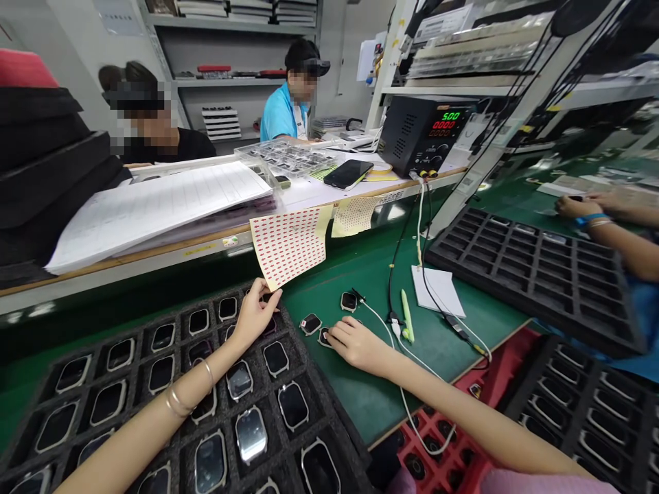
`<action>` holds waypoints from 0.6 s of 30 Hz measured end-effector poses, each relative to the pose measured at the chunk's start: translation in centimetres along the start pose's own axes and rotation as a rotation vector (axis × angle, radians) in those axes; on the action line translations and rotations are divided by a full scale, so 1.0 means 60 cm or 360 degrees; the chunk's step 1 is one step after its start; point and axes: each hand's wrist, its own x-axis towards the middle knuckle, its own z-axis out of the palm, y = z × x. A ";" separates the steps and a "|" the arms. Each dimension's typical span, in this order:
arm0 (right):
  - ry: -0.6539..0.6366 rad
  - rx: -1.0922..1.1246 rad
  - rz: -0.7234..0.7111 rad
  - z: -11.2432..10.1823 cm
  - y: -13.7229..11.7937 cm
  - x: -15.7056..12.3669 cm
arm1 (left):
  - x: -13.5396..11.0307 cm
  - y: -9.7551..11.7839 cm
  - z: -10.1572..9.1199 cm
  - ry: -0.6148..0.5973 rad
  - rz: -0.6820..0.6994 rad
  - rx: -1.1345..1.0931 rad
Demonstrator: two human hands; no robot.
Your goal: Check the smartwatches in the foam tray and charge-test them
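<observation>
My left hand is closed at the lower corner of a sheet of small red arrow stickers, which hangs from the shelf edge. It is above a black foam tray of watch heads, dark screens facing up. My right hand rests on the green bench with its fingers curled over a watch head, partly hidden under them. Beside it lies a second watch head with a small red mark. Farther back a third watch head sits by a cable end.
White and black cables run past a green pen and a white notepad. A power supply and a phone stand on the shelf. Foam trays fill the right side, near another person's hands. Two people sit opposite.
</observation>
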 end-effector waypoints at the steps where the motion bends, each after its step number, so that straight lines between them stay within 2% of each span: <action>1: 0.0008 0.0009 0.0022 -0.007 -0.001 0.004 | 0.001 0.000 0.000 0.0017 0.0002 -0.0022; 5: 0.0147 0.0074 0.0172 -0.034 0.004 0.040 | 0.003 0.002 0.000 0.0078 0.0005 -0.0124; 8: 0.0299 0.0117 0.0266 -0.037 0.013 0.094 | 0.004 0.004 -0.002 0.0054 0.0000 -0.0171; 13: 0.0457 0.0129 0.0256 -0.001 0.035 0.187 | 0.006 0.005 -0.005 -0.0017 0.0012 -0.0213; 18: 0.0553 0.0091 0.0238 0.034 0.048 0.210 | 0.009 0.004 -0.009 -0.0058 0.0015 -0.0243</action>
